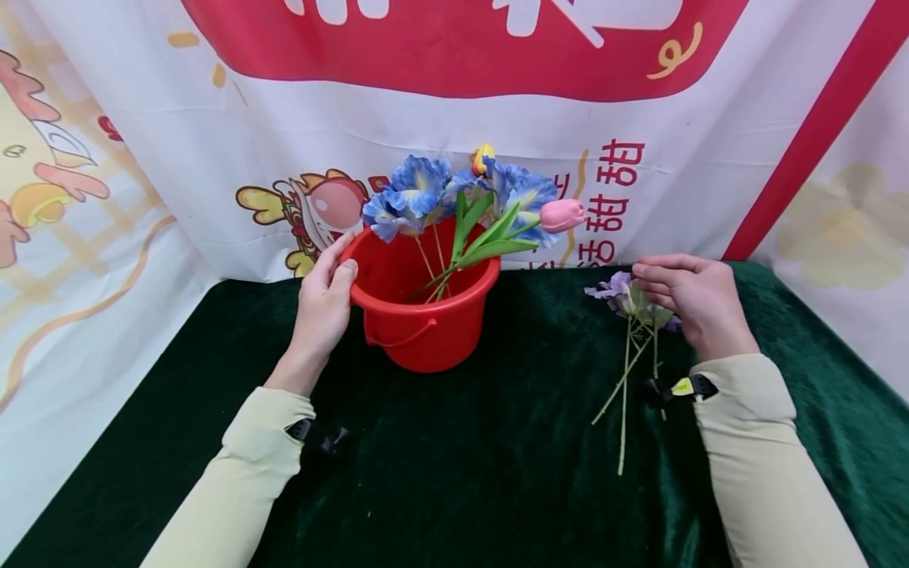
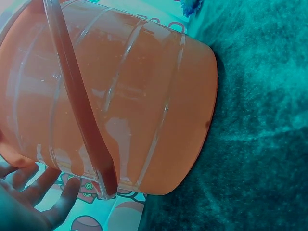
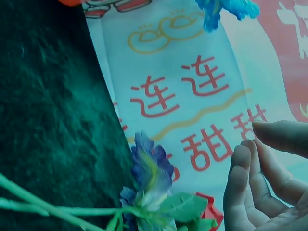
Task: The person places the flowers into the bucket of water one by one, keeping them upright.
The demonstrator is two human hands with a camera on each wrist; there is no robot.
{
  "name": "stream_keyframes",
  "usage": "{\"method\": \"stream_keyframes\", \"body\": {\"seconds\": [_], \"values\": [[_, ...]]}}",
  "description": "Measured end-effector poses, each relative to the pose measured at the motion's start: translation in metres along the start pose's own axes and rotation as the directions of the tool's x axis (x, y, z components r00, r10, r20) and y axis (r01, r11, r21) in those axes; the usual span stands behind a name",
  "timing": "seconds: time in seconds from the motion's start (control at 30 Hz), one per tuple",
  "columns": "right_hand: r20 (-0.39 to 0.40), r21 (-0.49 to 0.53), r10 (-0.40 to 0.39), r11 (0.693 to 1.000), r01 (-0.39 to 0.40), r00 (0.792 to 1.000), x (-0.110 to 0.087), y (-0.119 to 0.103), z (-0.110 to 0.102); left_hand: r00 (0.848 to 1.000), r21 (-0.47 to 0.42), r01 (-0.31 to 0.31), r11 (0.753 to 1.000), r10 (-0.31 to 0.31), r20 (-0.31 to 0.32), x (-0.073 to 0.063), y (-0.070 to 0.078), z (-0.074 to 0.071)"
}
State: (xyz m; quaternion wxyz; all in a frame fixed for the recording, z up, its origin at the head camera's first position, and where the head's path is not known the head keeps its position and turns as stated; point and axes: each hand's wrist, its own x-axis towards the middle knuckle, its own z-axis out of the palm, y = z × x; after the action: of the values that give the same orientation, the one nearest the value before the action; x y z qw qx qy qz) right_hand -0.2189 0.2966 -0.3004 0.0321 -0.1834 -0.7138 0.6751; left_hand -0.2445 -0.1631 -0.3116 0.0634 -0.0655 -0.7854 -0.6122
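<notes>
My left hand (image 1: 323,296) holds the left rim of a red bucket (image 1: 433,339), thumb and fingers at the edge. In the left wrist view its fingers (image 2: 41,185) lie by the outer wall. Artificial flowers stand in the bucket: blue ruffled flowers (image 1: 419,185), a pink tulip (image 1: 562,214) and a yellow tulip (image 1: 483,159). My right hand (image 1: 692,300) is over purple flowers (image 1: 616,290) lying on the cloth, fingers loosely bent and holding nothing. The right wrist view shows a red bloom (image 3: 211,211) beside a purple flower (image 3: 151,166), partly behind leaves.
A dark green velvet cloth (image 1: 461,465) covers the table. Printed white fabric (image 1: 298,126) hangs behind and at both sides. The bucket's handle (image 1: 408,338) hangs down in front. Loose stems (image 1: 623,410) point toward the front of the table.
</notes>
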Motion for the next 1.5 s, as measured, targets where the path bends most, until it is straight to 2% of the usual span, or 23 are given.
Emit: {"method": "stream_keyframes", "body": {"seconds": [0.17,0.37,0.47,0.57,0.73,0.93,1.1,1.3,1.5], "values": [[-0.041,0.050,0.024,0.999,-0.022,0.999,0.004,0.003,-0.014,1.000,-0.001,-0.005,1.000,0.005,0.008,0.000,0.000,0.000],[-0.098,0.049,0.095,0.995,-0.091,0.991,0.011,0.010,-0.029,1.000,-0.002,-0.004,1.000,0.004,0.006,0.001,0.000,0.000],[-0.105,-0.017,0.118,0.993,-0.121,0.987,0.014,0.016,-0.033,1.000,-0.002,-0.001,1.000,0.001,0.003,0.001,-0.001,0.000],[-0.112,-0.133,0.119,0.982,-0.133,0.987,0.018,0.022,-0.034,1.000,-0.002,0.000,1.000,0.000,0.002,0.001,-0.001,0.000],[-0.135,-0.313,0.135,0.934,-0.172,0.982,0.022,0.030,-0.034,1.000,-0.005,-0.004,1.000,0.004,0.002,0.001,-0.001,-0.001],[-0.117,-0.440,0.127,0.882,-0.166,0.985,0.026,0.037,-0.031,1.000,-0.008,-0.002,1.000,0.002,0.004,0.002,-0.001,-0.001],[-0.114,-0.487,0.116,0.859,-0.157,0.987,0.028,0.040,-0.028,1.000,-0.015,0.002,1.000,-0.002,0.007,0.002,-0.001,0.000],[-0.113,-0.458,0.149,0.870,-0.185,0.982,0.027,0.036,-0.030,1.000,-0.018,0.003,1.000,-0.003,0.010,0.001,-0.001,0.001],[-0.084,-0.340,0.151,0.925,-0.171,0.985,0.019,0.025,-0.030,1.000,-0.014,0.009,1.000,-0.009,0.008,0.000,-0.002,-0.001]]}}
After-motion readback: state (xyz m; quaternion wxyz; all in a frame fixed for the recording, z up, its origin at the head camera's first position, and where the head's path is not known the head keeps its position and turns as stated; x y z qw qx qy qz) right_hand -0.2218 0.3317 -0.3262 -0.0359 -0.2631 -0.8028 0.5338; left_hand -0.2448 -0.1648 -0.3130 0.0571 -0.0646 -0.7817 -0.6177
